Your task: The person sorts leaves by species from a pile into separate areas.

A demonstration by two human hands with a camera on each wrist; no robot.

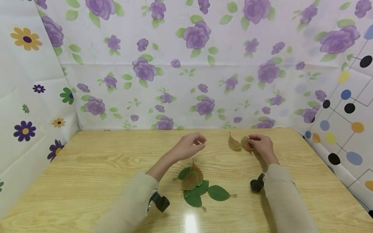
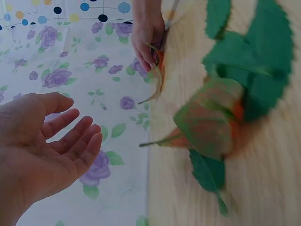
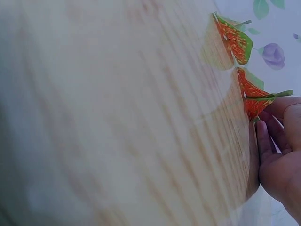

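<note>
At the back right of the table, my right hand (image 1: 263, 146) pinches a brownish-orange leaf (image 1: 245, 144) at its edge, low at the tabletop. The right wrist view shows this leaf's orange-red underside (image 3: 256, 99) and its stem beside the fingertips. Just left of it lies another orange-brown leaf (image 1: 234, 143) with its thin stem pointing away. My left hand (image 1: 189, 146) hovers over the table with relaxed, loosely bent fingers and holds nothing. Nearer me lies a pile of leaves: brownish leaves (image 1: 190, 181) on top of several green serrated leaves (image 1: 218, 193).
The wooden table (image 1: 116, 161) has a floral cloth (image 1: 175, 84) hanging behind it. Patterned cloths stand along its left and right sides. A black wrist camera (image 1: 161, 202) sits on the left forearm, another black camera (image 1: 257, 183) on the right.
</note>
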